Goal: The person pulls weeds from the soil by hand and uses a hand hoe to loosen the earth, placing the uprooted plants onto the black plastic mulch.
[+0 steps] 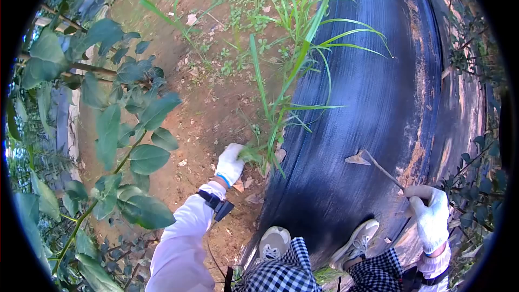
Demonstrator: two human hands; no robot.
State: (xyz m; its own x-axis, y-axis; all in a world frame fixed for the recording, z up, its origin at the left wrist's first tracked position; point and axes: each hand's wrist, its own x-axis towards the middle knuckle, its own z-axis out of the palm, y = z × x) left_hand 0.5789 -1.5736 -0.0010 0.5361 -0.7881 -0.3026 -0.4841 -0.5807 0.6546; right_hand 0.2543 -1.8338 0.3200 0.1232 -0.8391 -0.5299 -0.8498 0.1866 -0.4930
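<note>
My left hand point(231, 165), in a white glove with a blue cuff edge, is closed on a small green weed point(250, 154) at the edge of the bare soil. Just right of it stand tall grass blades point(274, 124). My right hand point(431, 217), also in a white glove, holds the thin handle of a small hoe point(383, 168). The hoe's flat triangular blade is over the black ground sheet point(346, 130), left of and above that hand. Whether the blade touches the sheet I cannot tell.
A leafy branch point(146, 159) reaches in from the left, near my left arm. More bushes point(481, 178) stand at the right edge. Low weeds point(232, 59) grow on the soil ahead. My shoes point(274, 243) and checkered clothing point(284, 270) show at the bottom.
</note>
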